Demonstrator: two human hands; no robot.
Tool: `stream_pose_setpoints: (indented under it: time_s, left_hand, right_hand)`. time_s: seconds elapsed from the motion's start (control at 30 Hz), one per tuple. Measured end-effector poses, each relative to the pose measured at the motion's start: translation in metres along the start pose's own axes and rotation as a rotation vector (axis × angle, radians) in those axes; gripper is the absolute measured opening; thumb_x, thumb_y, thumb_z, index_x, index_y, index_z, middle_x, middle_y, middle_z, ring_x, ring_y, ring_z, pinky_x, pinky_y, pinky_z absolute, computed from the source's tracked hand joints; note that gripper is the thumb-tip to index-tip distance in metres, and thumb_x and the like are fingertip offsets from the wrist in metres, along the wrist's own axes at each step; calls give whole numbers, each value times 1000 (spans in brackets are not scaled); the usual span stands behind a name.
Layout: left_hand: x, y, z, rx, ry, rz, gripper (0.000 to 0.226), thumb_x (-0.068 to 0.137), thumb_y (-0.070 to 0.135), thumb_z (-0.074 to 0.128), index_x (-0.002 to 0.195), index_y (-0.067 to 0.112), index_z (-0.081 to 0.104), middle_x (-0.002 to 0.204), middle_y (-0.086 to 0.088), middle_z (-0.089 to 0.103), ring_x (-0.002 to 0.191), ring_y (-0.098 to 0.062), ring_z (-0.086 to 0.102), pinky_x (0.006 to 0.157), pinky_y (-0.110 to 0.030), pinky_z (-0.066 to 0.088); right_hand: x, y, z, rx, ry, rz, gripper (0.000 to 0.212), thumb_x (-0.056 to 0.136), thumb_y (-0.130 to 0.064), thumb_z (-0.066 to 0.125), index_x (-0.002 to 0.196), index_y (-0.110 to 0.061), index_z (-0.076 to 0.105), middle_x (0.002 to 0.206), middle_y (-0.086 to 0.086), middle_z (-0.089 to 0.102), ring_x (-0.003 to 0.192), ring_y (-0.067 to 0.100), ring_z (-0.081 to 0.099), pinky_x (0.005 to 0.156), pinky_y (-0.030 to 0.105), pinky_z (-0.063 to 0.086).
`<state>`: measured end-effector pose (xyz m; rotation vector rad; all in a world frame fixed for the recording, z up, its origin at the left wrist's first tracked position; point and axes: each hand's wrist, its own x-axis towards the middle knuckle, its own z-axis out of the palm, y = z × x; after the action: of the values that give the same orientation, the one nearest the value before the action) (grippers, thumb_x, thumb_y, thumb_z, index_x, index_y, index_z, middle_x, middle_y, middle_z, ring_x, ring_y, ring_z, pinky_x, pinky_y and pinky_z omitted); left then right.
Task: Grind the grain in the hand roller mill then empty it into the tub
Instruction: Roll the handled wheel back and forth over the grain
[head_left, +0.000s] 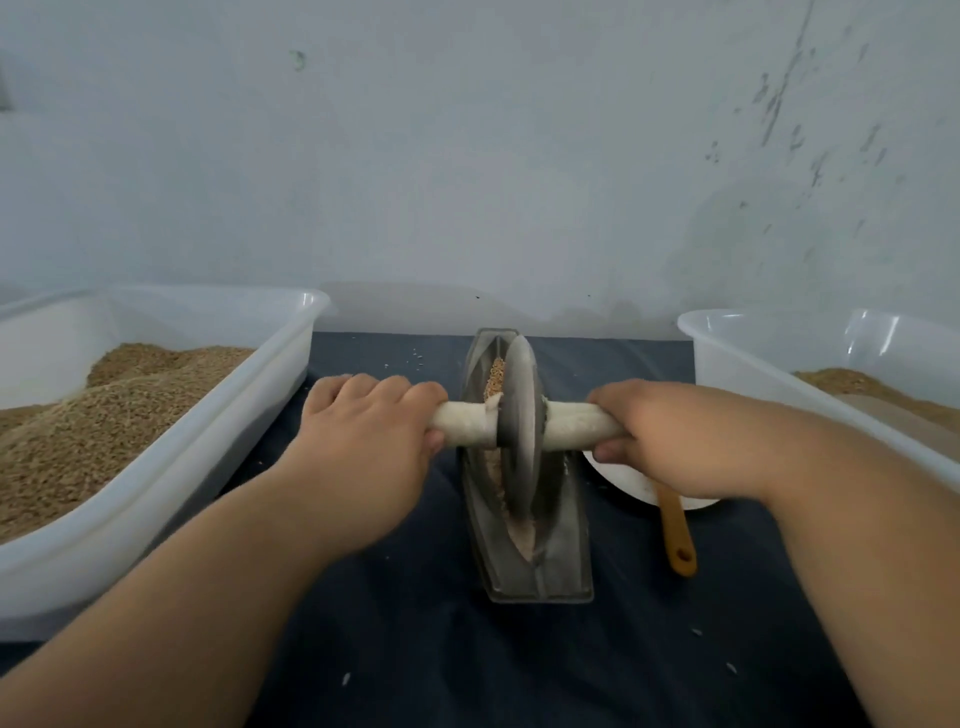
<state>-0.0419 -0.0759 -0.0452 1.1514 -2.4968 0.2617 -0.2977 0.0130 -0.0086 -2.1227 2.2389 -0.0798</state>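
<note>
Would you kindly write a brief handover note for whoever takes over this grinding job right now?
Hands: left hand grips the roller's left handle; right hand grips the right handle.
The wheel stands in the metal trough on the dark cloth between two tubs.
Tubs: left tub holds much whole grain; right tub a smaller brown heap.
Done: pale meal lies at the trough's near end.
Left: unground grain sits at the far end; finish rolling, then empty the trough into the tub.
</note>
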Motion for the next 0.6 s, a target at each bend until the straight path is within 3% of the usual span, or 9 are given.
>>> stream_pose_setpoints:
  time_s: [0.13, 0.27, 0.43, 0.6]
  left_hand:
    - [18, 3, 30, 14, 111, -99, 37, 100, 37, 38, 137, 35, 38, 133, 14, 44, 129, -17, 35, 119, -47, 4]
    - [22, 1, 41, -30, 171, -110, 39, 98, 33, 45, 137, 32, 43, 134, 10, 47, 131, -19, 35, 118, -51, 2]
    - [18, 3, 30, -29, 155, -85, 37, 97, 35, 48, 133, 33, 47, 128, 10, 51, 123, -20, 40, 114, -46, 16]
    - [4, 3, 3, -22, 15, -12, 33, 99, 39, 37, 132, 38, 37, 121, 13, 45, 115, -16, 39, 103, -38, 25]
  right_hand:
    - [30, 5, 28, -193, 312, 20, 24, 97, -45, 53, 115, -29, 51, 98, -5, 56, 87, 17, 54, 78, 39, 46]
    - [45, 7, 42, -267, 452, 44, 41, 96, -49, 50, 127, -22, 50, 110, 1, 57, 98, 24, 53, 82, 39, 38]
    - [27, 9, 30, -191, 326, -32, 41, 94, -56, 50, 123, -27, 49, 108, -5, 56, 96, 18, 53, 81, 38, 46]
    - [0, -2, 1, -31, 34, -19, 28, 95, -54, 53, 90, -27, 49, 83, -6, 55, 73, 12, 54, 61, 29, 38]
